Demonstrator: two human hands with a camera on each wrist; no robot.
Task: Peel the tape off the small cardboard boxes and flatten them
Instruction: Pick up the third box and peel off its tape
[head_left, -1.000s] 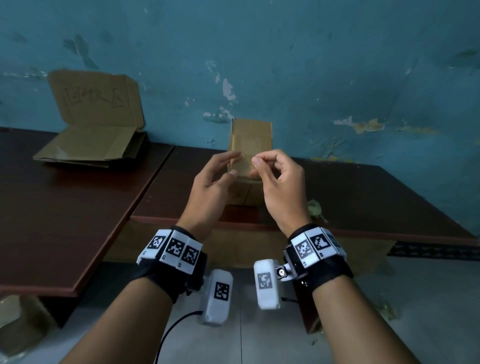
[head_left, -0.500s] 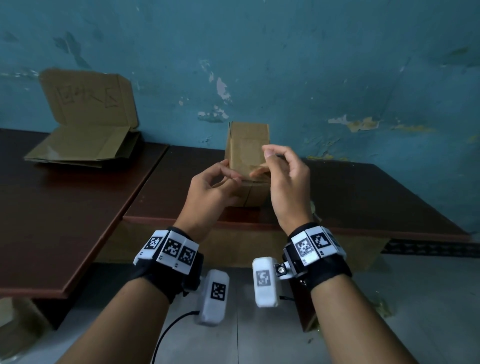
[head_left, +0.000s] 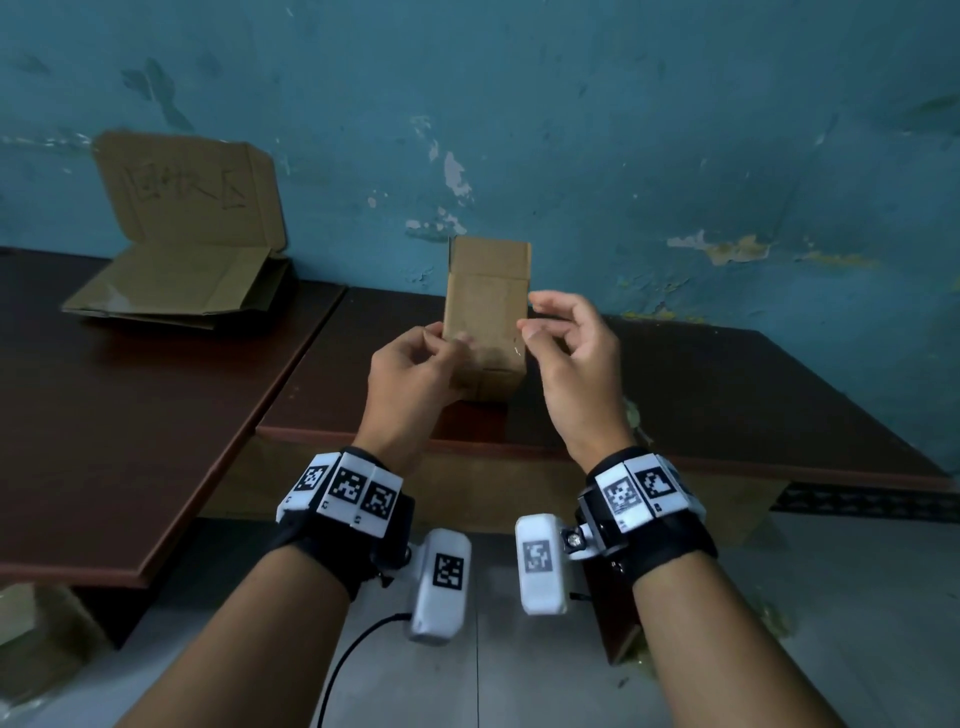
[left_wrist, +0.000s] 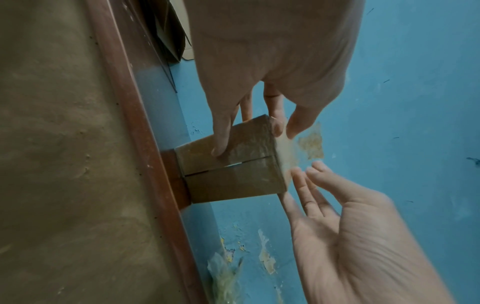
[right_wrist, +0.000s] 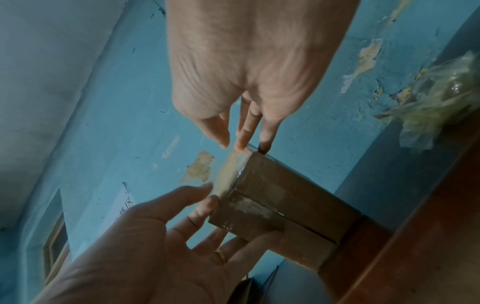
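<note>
A small brown cardboard box (head_left: 485, 317) stands upright over the near edge of the dark table (head_left: 727, 395), its top flap (head_left: 491, 254) raised. My left hand (head_left: 415, 364) grips the box's lower left side, thumb on the front face (left_wrist: 221, 148). My right hand (head_left: 556, 338) is at the box's right edge with fingers curled. Its thumb and fingertips (right_wrist: 242, 144) pinch one end of a translucent tape strip (right_wrist: 228, 174) lifted off the box's edge (left_wrist: 285, 148). The flap seam on the box (left_wrist: 228, 166) is slightly parted.
Flattened cardboard (head_left: 171, 291) lies at the back of the left table (head_left: 104, 415), with a written-on sheet (head_left: 192, 192) leaning on the blue wall. A crumpled wad of tape (right_wrist: 436, 107) sits on the right table near my right wrist (head_left: 631, 415).
My right hand has moved from the box's front face to its right edge. My left hand has slid down and left, and more of the box's front now shows.
</note>
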